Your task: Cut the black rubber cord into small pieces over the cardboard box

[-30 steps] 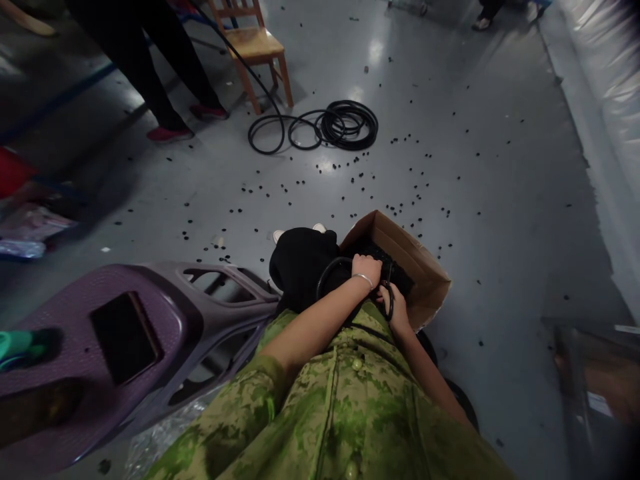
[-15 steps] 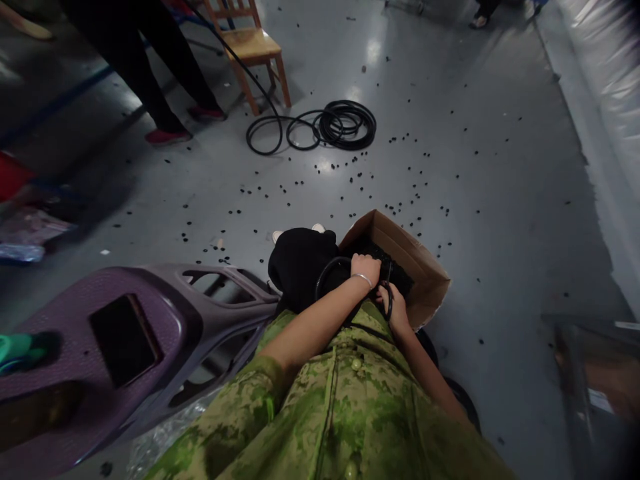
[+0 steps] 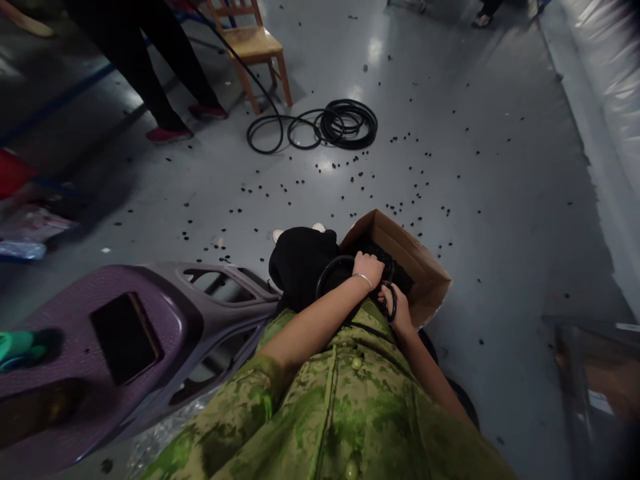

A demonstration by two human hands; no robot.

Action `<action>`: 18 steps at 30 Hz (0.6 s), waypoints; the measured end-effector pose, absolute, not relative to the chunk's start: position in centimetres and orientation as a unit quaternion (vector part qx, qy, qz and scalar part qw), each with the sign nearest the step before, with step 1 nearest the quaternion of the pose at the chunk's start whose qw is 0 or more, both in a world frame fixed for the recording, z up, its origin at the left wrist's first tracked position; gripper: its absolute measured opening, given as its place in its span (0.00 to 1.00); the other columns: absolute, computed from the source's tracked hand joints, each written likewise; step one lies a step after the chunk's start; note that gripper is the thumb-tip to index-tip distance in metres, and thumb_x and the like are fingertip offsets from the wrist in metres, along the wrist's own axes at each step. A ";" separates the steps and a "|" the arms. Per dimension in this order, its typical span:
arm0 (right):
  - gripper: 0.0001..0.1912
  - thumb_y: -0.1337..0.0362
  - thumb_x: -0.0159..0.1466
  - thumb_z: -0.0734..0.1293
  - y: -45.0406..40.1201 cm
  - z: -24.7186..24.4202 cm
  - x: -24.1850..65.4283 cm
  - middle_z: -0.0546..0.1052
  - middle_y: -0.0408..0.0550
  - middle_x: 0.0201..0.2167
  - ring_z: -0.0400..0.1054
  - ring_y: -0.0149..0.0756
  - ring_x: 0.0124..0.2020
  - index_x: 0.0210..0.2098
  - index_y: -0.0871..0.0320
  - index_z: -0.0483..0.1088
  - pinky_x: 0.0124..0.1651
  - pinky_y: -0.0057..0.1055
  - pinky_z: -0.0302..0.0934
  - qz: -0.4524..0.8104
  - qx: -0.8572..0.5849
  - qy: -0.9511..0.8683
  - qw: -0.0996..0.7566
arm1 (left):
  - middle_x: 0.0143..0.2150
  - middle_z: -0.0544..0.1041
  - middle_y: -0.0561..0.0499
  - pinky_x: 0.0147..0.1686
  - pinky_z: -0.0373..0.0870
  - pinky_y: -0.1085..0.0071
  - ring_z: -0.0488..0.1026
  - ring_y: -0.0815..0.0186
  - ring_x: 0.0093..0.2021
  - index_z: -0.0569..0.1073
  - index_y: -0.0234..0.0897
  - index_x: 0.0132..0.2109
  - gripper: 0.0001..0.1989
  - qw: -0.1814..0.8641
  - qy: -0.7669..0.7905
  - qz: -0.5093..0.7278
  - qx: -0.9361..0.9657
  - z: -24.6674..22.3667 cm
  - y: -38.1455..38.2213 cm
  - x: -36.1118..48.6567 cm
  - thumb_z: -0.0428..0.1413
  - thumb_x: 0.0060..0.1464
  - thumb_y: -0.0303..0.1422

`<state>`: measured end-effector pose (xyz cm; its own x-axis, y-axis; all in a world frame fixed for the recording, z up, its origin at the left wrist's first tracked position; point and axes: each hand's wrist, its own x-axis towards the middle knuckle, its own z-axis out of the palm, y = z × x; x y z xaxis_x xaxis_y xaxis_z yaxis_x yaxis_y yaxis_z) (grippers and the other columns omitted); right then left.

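The person's left hand (image 3: 369,269) has its fingers clamped on a black tube (image 3: 327,272), which arcs over the lap beside an open cardboard box (image 3: 430,283). The right hand (image 3: 399,309) is at a black loop (image 3: 394,304); whether its fingers close on it cannot be told.

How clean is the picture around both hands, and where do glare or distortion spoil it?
Head view: left hand and right hand look fairly sharp, but their fingertips sink into darkness; black contents inside the brown cardboard box merge in shadow; glare spots the glossy grey floor; wide-angle stretch distorts the purple plastic stool.
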<state>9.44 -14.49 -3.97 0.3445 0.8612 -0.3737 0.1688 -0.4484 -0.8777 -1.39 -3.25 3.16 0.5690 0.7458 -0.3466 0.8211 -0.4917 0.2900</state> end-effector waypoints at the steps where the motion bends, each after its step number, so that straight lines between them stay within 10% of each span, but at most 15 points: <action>1: 0.28 0.43 0.55 0.64 -14.5 -4.0 9.4 0.73 0.43 0.24 0.66 0.31 0.24 0.43 0.59 0.72 0.29 0.28 0.60 0.445 -0.725 -0.358 0.385 | 0.46 0.75 0.41 0.48 0.52 0.58 0.68 0.56 0.48 0.77 0.39 0.45 0.14 0.218 0.454 -0.085 0.860 3.1 -3.3 -1.4 0.48 0.60 0.30; 18: 0.32 0.39 0.59 0.57 -15.7 -4.2 8.7 0.77 0.50 0.26 0.66 0.36 0.26 0.35 0.62 0.75 0.31 0.29 0.59 0.350 -0.756 -0.454 0.317 | 0.47 0.75 0.40 0.47 0.55 0.58 0.70 0.57 0.47 0.76 0.36 0.47 0.14 0.214 0.466 -0.113 0.851 3.2 -3.2 -1.4 0.49 0.58 0.31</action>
